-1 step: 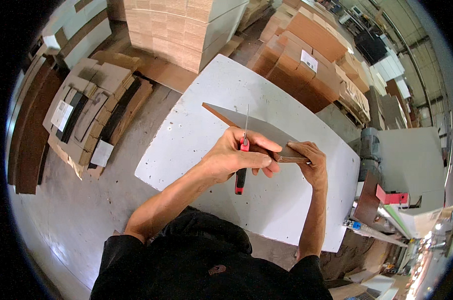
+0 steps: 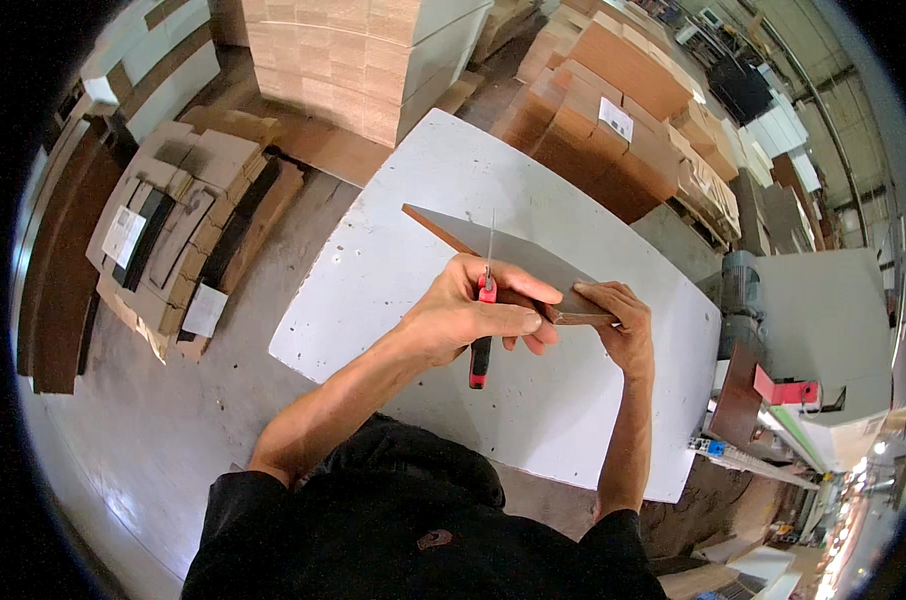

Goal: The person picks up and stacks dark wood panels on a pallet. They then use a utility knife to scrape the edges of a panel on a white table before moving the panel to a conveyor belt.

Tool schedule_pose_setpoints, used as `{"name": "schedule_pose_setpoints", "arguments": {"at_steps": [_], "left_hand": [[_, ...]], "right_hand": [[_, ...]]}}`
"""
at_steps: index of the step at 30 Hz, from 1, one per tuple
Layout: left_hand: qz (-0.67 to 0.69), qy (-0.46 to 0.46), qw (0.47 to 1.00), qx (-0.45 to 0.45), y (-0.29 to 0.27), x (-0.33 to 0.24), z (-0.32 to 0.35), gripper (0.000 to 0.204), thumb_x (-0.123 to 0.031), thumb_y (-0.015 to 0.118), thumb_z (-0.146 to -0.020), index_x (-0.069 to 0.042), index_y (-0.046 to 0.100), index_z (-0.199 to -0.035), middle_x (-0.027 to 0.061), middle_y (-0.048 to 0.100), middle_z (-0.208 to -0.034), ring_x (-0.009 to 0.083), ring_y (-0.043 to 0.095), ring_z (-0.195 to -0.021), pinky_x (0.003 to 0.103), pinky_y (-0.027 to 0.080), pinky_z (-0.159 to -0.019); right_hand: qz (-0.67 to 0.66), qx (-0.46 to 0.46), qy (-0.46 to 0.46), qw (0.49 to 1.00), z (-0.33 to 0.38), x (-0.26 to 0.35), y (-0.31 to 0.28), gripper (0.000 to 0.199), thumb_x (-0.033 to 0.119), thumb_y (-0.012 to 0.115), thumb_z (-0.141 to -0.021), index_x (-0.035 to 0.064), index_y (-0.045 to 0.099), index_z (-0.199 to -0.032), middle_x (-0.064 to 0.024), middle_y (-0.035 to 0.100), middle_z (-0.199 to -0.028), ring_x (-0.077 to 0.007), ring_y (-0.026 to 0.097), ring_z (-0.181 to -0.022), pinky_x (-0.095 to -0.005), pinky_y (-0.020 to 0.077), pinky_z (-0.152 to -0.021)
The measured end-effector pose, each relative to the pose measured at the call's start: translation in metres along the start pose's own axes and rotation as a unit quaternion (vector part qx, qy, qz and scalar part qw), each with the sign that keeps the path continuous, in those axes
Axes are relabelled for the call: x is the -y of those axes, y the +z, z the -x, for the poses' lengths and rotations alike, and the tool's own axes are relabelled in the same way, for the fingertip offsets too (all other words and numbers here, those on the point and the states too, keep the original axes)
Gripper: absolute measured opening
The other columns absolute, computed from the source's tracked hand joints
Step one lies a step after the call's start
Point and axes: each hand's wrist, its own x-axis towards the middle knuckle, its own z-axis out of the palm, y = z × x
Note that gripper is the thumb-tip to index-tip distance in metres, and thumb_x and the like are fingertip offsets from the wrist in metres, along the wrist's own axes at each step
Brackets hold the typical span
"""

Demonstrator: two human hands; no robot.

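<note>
At about nine o'clock from the hands, stacked boards (image 2: 188, 215) lie on the concrete floor, well apart from the work. The left hand (image 2: 473, 315) is closed round a red-and-black-handled tool (image 2: 481, 355), fingers curled together on the grip, its thin metal blade pointing to twelve o'clock and standing against the near edge of a thin grey panel (image 2: 513, 255). That panel, brown along its edge, lies tilted on the white table (image 2: 393, 260). At three o'clock from the left hand, the right hand (image 2: 618, 325) pinches the panel's near corner, fingers pressed together on it, steadying it. By my reading the edge work is under way, not finished: the blade sits near the right end (whether the rest of the edge is already dressed cannot be told). Further right stand cartons (image 2: 613, 110) and a machine (image 2: 823, 320).
</note>
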Motion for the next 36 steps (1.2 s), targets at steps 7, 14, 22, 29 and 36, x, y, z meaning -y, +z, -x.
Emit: {"name": "schedule_pose_setpoints", "arguments": {"at_steps": [7, 14, 22, 29, 36], "left_hand": [[-0.037, -0.005, 0.987, -0.157, -0.004, 0.024, -0.016, 0.045, -0.009, 0.068, -0.087, 0.002, 0.058, -0.13, 0.0141, 0.072, -0.08, 0.0156, 0.066, -0.061, 0.027, 0.051, -0.055], [-0.138, -0.11, 0.915, -0.363, -0.11, 0.092, 0.003, 0.044, -0.017, 0.073, -0.087, 0.004, 0.059, -0.123, 0.0077, 0.065, -0.078, 0.0066, 0.05, -0.053, 0.021, 0.039, -0.045], [-0.343, -0.117, 0.874, -0.323, -0.203, 0.165, 0.019, 0.034, -0.005, 0.072, -0.083, 0.005, 0.06, -0.114, 0.0036, 0.059, -0.077, 0.011, 0.053, -0.067, 0.027, 0.044, -0.061], [-0.5, -0.031, 0.854, -0.137, -0.235, 0.203, 0.002, 0.015, 0.001, 0.065, -0.078, 0.001, 0.051, -0.082, 0.007, 0.054, -0.079, 0.0159, 0.05, -0.071, 0.03, 0.042, -0.063], [-0.678, -0.071, 0.731, 0.033, -0.154, 0.205, -0.036, 0.044, -0.013, 0.061, -0.09, 0.007, 0.06, -0.128, 0.0155, 0.061, -0.091, 0.0279, 0.055, -0.088, 0.044, 0.048, -0.08]], "right_hand": [[0.065, -0.127, -0.03, 0.989, 0.013, -0.033, 0.04, 0.056, -0.015, 0.062, -0.069, 0.0104, 0.069, -0.119, -0.0086, 0.071, -0.115, -0.028, 0.067, -0.105, -0.0394, 0.0521, -0.093], [0.275, -0.121, -0.001, 0.954, -0.021, -0.12, 0.116, 0.042, 0.008, 0.057, -0.085, 0.0139, 0.063, -0.126, -0.0067, 0.065, -0.127, -0.025, 0.06, -0.116, -0.0437, 0.0449, -0.098], [0.119, 0.017, 0.068, 0.99, -0.055, -0.182, 0.19, 0.041, 0.011, 0.066, -0.082, 0.0141, 0.065, -0.123, -0.0104, 0.065, -0.12, -0.0297, 0.056, -0.118, -0.0442, 0.0472, -0.097], [-0.26, -0.307, 0.407, 0.82, 0.09, -0.16, 0.124, 0.029, 0.022, 0.068, -0.091, 0.0066, 0.069, -0.116, -0.0084, 0.07, -0.107, -0.0195, 0.065, -0.094, -0.0353, 0.0549, -0.08], [-0.421, -0.735, 0.272, 0.458, 0.343, -0.24, -0.027, 0.032, 0.032, 0.068, -0.093, 0.0071, 0.053, -0.079, -0.007, 0.055, -0.073, -0.019, 0.056, -0.067, -0.0333, 0.052, -0.065]]}}
